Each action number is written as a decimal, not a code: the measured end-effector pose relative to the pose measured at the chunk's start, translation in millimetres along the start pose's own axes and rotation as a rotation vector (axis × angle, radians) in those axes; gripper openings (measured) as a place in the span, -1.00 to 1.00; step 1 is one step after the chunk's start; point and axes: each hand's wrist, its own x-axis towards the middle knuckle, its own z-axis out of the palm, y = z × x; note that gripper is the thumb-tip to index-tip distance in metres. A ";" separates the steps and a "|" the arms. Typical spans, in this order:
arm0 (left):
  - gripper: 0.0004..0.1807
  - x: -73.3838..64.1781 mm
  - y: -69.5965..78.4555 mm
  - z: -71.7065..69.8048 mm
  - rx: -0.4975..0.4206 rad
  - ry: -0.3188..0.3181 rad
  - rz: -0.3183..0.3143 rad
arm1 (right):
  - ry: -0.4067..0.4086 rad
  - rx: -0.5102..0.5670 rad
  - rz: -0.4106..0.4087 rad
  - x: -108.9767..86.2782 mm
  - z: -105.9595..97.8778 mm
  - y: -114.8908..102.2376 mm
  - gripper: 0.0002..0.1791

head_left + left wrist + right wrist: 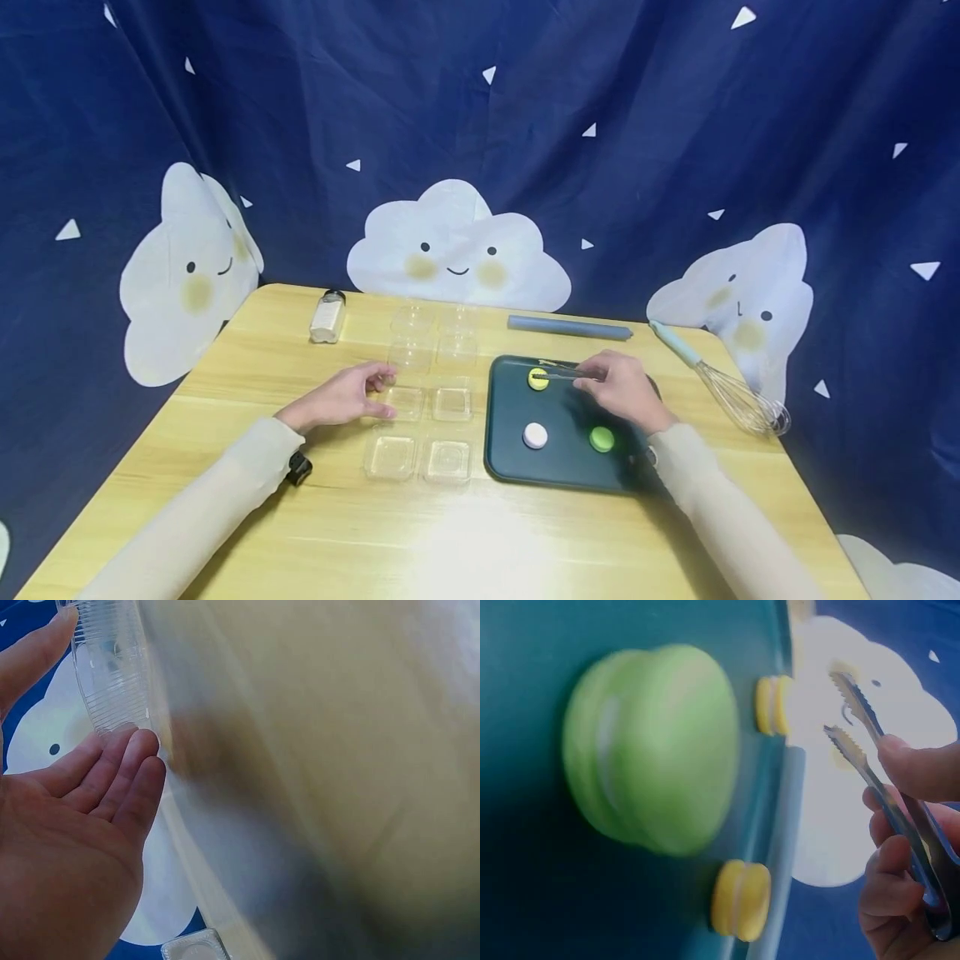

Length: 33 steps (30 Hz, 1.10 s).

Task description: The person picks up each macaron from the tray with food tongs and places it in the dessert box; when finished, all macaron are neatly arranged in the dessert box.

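My left hand (352, 396) spans the left side of a clear plastic box (405, 402), thumb at one corner and fingertips at the other. In the left wrist view, the box's ribbed side (112, 667) lies between them. Metal tongs (877, 754) are held by my right hand (622, 390), their toothed tips apart with nothing between them. From the head, the tips overlap a yellow macaron (538, 379) on the dark green tray (570, 475). A pale pink macaron (536, 435) and a green macaron (602, 439) sit nearer. Another yellow macaron (740, 900) shows in the right wrist view.
More clear boxes (447, 460) stand in front, with raised transparent lids (411, 333) behind. A jar with a black lid (327, 317) is at the back left. A grey-blue rod (570, 327) lies behind the tray, and a whisk (727, 387) lies to its right.
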 end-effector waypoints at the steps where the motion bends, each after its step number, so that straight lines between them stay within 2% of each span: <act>1: -0.10 -0.2 0.2 -0.2 -0.004 -0.001 -0.001 | -0.016 -0.011 -0.003 0.5 2.0 -0.3 -0.79; 18: -0.10 -1.6 -2.5 0.7 -0.001 0.008 0.023 | -0.083 -0.059 -0.024 3.4 15.1 3.2 -0.78; 33: -0.11 -1.6 -3.9 2.2 0.005 0.012 0.025 | -0.019 -0.092 -0.036 1.3 21.9 3.9 -0.82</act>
